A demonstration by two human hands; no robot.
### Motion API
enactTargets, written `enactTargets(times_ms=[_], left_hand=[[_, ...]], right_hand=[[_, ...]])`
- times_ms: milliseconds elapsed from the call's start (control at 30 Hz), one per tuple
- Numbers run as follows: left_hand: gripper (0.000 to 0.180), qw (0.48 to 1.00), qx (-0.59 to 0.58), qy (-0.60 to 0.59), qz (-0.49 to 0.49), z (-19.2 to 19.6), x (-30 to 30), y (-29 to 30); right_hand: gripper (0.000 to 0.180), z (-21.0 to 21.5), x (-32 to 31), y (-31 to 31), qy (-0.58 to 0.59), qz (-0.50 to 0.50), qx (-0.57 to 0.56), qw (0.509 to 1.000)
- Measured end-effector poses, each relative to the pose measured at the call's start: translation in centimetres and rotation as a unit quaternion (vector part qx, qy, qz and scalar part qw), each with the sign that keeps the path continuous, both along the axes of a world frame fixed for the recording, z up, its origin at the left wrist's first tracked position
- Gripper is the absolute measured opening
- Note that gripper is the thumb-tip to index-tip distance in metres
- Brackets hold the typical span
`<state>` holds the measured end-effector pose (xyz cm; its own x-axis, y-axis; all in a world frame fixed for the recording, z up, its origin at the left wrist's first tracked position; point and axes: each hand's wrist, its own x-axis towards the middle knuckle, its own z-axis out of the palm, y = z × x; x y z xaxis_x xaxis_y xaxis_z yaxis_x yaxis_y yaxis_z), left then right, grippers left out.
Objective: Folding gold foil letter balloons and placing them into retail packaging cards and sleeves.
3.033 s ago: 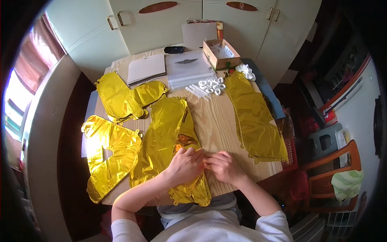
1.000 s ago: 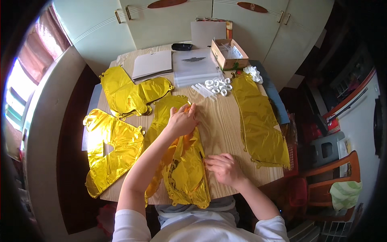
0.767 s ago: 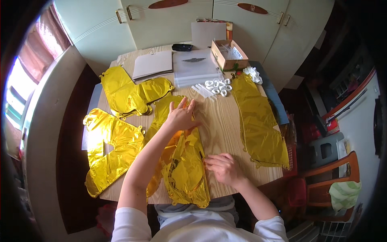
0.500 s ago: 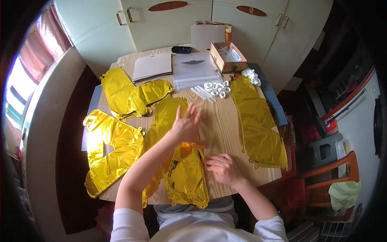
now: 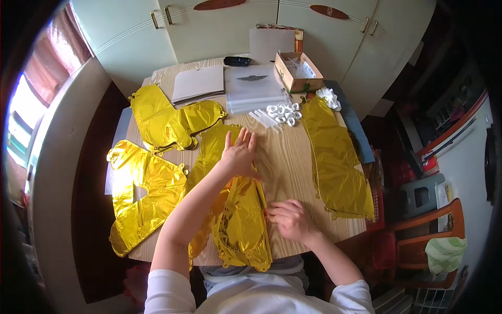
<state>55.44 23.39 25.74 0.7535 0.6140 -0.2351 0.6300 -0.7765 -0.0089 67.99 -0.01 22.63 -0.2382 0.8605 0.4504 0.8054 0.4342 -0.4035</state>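
A flat gold foil balloon (image 5: pixel 246 230) lies partly folded at the near middle of the table, its lower end at the table's edge. Over its upper part my left hand (image 5: pixel 238 158) is open, fingers stretched away from me. Whether its palm presses on the foil, I cannot tell. At the balloon's right edge, my right hand (image 5: pixel 292 221) has its fingers curled, thumb and fingertips pinching the foil border. More flat gold balloons lie around: one at the near left (image 5: pixel 149 199), another at the far left (image 5: pixel 167 118), and one on the right (image 5: pixel 340 162).
Beyond my hands are white ribbon rolls (image 5: pixel 282 112), short white sticks (image 5: pixel 264 119) and clear plastic sleeves (image 5: pixel 253 94). Farther back stand a paper stack (image 5: pixel 197 83), a black case (image 5: pixel 237 61) and an open box (image 5: pixel 299 81). A wooden chair (image 5: pixel 429 246) is at right.
My left hand has shifted slightly, its fingers now closer together, and the foil beneath it looks differently folded. The right hand has stayed at the balloon's edge.
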Motion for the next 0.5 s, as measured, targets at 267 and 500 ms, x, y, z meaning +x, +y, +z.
enactTargets(times_ms=[267, 500], left_hand=[[0.144, 0.997, 0.063, -0.009, 0.043, 0.4, 1.5, 4.8], [0.139, 0.991, 0.085, -0.027, 0.095, -0.3, 1.7, 8.7]], right_hand=[[0.016, 0.0, 0.1, 0.1, 0.003, -0.001, -0.006, 1.0], [0.017, 0.2, 0.1, -0.1, 0.01, -0.003, -0.024, 1.0]])
